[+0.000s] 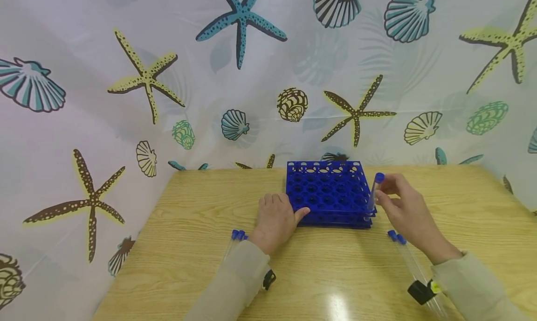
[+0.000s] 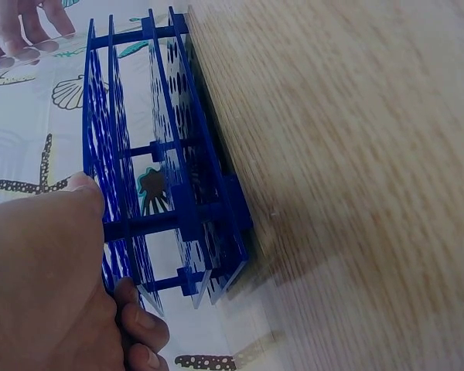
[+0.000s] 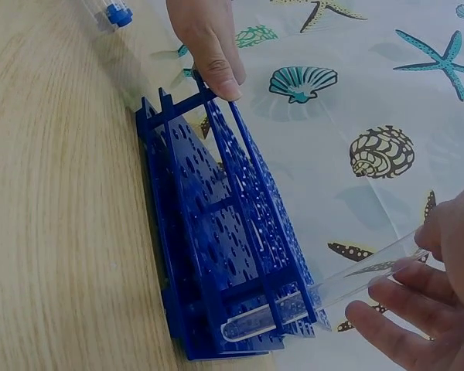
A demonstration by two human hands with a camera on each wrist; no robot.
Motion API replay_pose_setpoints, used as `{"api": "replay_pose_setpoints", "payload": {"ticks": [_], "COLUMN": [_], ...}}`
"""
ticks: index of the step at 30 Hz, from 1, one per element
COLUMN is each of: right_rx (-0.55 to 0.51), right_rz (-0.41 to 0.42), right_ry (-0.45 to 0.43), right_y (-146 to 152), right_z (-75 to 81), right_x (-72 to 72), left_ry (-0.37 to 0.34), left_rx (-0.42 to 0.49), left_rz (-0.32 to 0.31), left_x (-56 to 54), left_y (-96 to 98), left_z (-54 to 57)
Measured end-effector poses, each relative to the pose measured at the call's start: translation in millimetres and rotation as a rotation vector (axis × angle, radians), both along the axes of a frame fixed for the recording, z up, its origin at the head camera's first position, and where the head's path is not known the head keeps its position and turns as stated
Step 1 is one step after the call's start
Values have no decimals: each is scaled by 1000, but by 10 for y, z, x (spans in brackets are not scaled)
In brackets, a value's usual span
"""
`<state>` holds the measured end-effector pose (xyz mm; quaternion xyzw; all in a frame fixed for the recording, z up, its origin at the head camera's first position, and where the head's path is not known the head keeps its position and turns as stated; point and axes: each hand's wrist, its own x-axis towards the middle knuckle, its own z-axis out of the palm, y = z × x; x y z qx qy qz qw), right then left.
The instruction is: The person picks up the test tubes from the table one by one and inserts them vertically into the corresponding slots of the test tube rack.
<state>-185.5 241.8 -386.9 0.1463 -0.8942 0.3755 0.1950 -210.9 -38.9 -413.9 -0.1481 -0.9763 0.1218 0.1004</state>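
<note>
Thumb and fingers of the right hand point(image 1: 404, 206) are pinching a tube point(image 1: 372, 198), its bottom sitting in the near right corner of a rack point(image 1: 331, 214). The left hand point(image 1: 274, 218) is gripping the rack's left end. Other tubes point(image 1: 401, 240) are lying on the table point(image 1: 331, 269).

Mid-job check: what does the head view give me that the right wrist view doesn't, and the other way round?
Head only: the blue cap on the held tube, and two capped tubes lying by the right sleeve.

Right wrist only: the held tube's rounded bottom end, seen through the open side of the blue rack.

Both: the right grip holding that tube, the left grip on the rack, the wooden table and the patterned cloth.
</note>
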Motion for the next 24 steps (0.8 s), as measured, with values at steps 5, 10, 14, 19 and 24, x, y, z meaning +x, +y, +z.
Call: {"api": "replay_pose_setpoints", "payload": {"ticks": [5, 10, 14, 19, 24], "right_rx": [28, 23, 41, 81, 107], "right_rz": [-23, -22, -49, -85, -101], "right_ry": [-45, -53, -71, -104, -124], "right_y": [23, 77, 134, 205, 280], "right_z": [-17, -6, 15, 29, 14], "right_x": [33, 63, 96, 158, 233], "left_ry": [-38, -10, -6, -21, -18], "left_rx": [10, 2, 3, 24, 34], "left_rz": [6, 6, 6, 8, 7], "left_x": [-4, -7, 0, 8, -4], "left_y": [7, 6, 4, 0, -3], "left_z": [-22, -32, -24, -2, -3]}}
